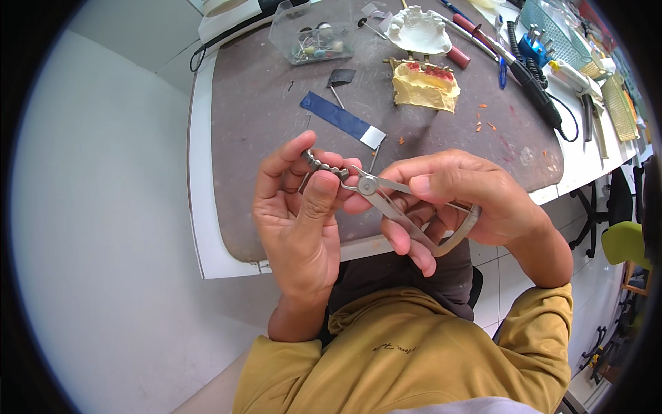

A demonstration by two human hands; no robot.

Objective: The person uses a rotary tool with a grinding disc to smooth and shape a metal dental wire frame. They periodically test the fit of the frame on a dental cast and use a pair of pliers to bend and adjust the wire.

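Note:
Between the thumb and fingers of my left hand (296,217) is a small grey metal dental bridge (325,164), a curved row of tooth shapes. My right hand (483,196) is closed around a silver thickness caliper (368,185), its thumb on one arm and its curved scale end near the palm. The caliper's fine jaws reach to the right end of the bridge. Whether both tips touch the metal is too small to tell. Both hands are raised over the table's front edge.
Beyond my hands lie a blue strip (336,116) with a white end, a yellow plaster model (425,93) and a white dental cast (418,31). A clear box (289,50) of small tools stands at the back left. A black handpiece (532,88) and baskets (620,107) are on the right.

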